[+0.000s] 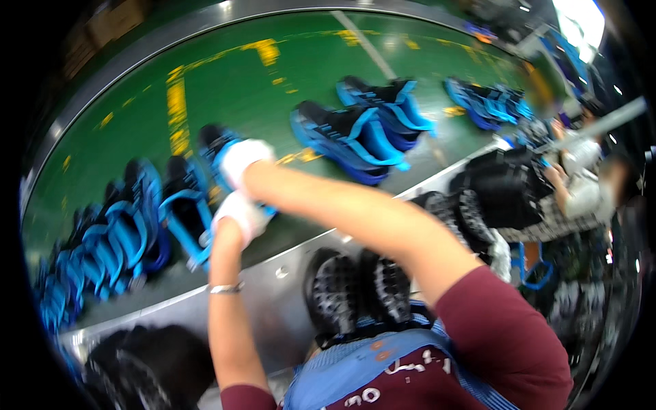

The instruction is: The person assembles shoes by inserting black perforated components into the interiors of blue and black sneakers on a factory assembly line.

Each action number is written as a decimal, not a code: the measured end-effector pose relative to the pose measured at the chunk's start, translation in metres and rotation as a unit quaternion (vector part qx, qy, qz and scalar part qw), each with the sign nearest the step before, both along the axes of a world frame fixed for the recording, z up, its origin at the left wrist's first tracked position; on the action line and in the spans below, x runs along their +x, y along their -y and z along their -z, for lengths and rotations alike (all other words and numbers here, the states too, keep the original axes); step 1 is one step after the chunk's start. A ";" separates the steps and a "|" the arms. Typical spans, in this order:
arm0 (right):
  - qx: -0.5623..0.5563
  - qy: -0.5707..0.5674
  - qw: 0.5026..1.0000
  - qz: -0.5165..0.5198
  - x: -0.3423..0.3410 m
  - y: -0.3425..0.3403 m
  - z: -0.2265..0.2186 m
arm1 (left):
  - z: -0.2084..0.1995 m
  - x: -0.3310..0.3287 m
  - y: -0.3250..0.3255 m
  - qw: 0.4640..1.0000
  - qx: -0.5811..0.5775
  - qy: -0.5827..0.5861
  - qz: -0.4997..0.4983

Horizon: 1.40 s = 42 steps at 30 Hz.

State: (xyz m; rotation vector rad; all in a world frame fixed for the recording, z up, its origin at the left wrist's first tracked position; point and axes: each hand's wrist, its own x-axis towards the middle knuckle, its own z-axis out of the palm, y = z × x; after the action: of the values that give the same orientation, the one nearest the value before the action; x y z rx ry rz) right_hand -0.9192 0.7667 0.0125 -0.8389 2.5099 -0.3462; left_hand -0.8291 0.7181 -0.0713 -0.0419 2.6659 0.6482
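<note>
Both my hands wear white gloves and meet at one black and blue shoe (214, 142) over the green surface. My right hand (247, 160) reaches across to the left and closes over the shoe's middle. Below it, my left hand (242, 216) grips near the shoe's heel end, where a bit of blue edge shows. The gloves hide much of this shoe, and motion blurs the fingers. Just left of my left hand stands another blue-lined shoe (186, 212), its opening facing me. To the right, a pair of similar shoes (348, 140) rests apart from my hands.
A row of blue shoes (102, 253) runs along the left. More shoes (486, 102) stand far right. A metal edge (273, 273) lies before me, with dark soles (333, 290) against it. At right, another person's arm (564, 195) is near a black bundle (499, 188).
</note>
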 end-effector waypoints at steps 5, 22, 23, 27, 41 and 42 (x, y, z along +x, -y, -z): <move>-0.065 -0.043 0.995 0.060 -0.023 0.014 0.049 | -0.027 -0.019 -0.008 0.995 -0.031 0.092 0.009; -0.179 -0.018 0.962 -0.205 0.115 -0.155 -0.081 | -0.016 0.021 0.024 0.988 -0.061 -0.139 -0.038; -0.138 -0.063 0.956 -0.252 0.128 -0.167 -0.072 | -0.017 0.019 0.024 0.981 -0.076 -0.176 -0.010; -0.084 -0.135 0.936 -0.314 0.173 -0.232 -0.056 | -0.069 0.030 -0.026 0.974 0.074 0.066 -0.202; -0.048 -0.149 0.948 -0.277 0.180 -0.262 -0.031 | -0.082 0.144 -0.084 0.912 0.168 -0.327 -0.181; -0.044 -0.142 0.947 -0.285 0.178 -0.262 -0.030 | -0.071 0.149 -0.091 0.910 0.204 -0.303 -0.198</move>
State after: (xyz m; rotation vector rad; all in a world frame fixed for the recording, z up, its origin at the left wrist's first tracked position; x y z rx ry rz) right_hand -0.7408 1.0290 0.0428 -1.6940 2.3651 -0.1448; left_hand -0.6803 0.8092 0.0001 -0.3193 3.0543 1.5646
